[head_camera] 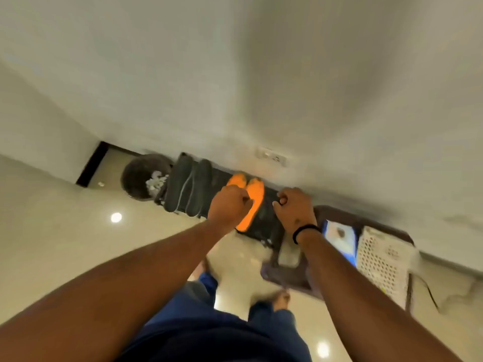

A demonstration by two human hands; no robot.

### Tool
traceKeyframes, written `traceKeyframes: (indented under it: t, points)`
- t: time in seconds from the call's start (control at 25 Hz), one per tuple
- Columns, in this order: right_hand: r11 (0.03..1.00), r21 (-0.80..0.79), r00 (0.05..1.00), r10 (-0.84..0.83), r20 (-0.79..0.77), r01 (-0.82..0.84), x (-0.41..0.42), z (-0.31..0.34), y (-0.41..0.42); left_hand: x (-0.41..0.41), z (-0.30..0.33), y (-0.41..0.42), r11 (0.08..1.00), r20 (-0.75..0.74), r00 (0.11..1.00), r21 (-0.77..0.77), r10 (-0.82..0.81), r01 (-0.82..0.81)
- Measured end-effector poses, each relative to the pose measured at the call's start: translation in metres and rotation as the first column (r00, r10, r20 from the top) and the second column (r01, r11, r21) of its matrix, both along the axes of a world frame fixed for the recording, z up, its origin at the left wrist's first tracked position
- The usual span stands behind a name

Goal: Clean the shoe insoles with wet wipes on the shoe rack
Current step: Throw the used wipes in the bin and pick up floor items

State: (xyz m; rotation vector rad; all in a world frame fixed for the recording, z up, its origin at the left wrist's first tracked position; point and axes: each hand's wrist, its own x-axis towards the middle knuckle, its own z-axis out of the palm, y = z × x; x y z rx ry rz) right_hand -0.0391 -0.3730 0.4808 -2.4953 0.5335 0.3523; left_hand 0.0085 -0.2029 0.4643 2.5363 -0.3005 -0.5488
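Head view: both fists over the shoe rack [264, 223].
Left hand [228, 203] curled, covering one orange insole [254, 202]; right hand [295, 209] curled just beside; contents unclear.

Both forearms are seen bare from elbow to wrist; no sleeves are visible within the frame. A thin black band [304, 232] is worn around the right wrist. No rings or other marks can be made out on the left hand [230, 205] or the right hand [294, 207], the picture being blurred. Dark blue trousers [209, 333] are worn. A bare foot [281, 300] is seen below the trouser hem.
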Motion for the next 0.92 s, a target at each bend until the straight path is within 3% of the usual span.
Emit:
traceKeyframes:
  t: [0.2, 0.32, 0.44, 0.56, 0.72, 0.92]
  points:
    - [0.934, 0.03, 0.931, 0.353, 0.092, -0.357, 0.124, 0.019, 0.2, 0.049, 0.023, 0.196, 0.923, 0.024, 0.923, -0.039, 0.384, -0.383]
    - [0.832, 0.061, 0.833, 0.546, 0.095, -0.552, 0.158, 0.023, 0.324, 0.049, 0.031, 0.309, 0.785, 0.015, 0.786, -0.061, 0.618, -0.616]
    - [0.703, 0.067, 0.706, 0.706, 0.052, -0.708, 0.172, 0.004, 0.412, 0.042, 0.025, 0.386, 0.665, -0.013, 0.666, -0.057, 0.745, -0.745]
    - [0.629, 0.123, 0.637, 0.77, 0.041, -0.768, 0.184, -0.025, 0.494, 0.053, 0.01, 0.458, 0.679, -0.052, 0.677, 0.053, 0.734, -0.732]
    - [0.711, 0.143, 0.723, 0.688, 0.064, -0.688, 0.215, -0.091, 0.577, 0.108, -0.031, 0.527, 0.744, -0.093, 0.739, 0.127, 0.667, -0.655]
    - [0.811, 0.186, 0.796, 0.582, -0.164, -0.555, 0.272, -0.235, 0.661, 0.175, -0.164, 0.592, 0.766, -0.267, 0.718, 0.21, 0.643, -0.608]
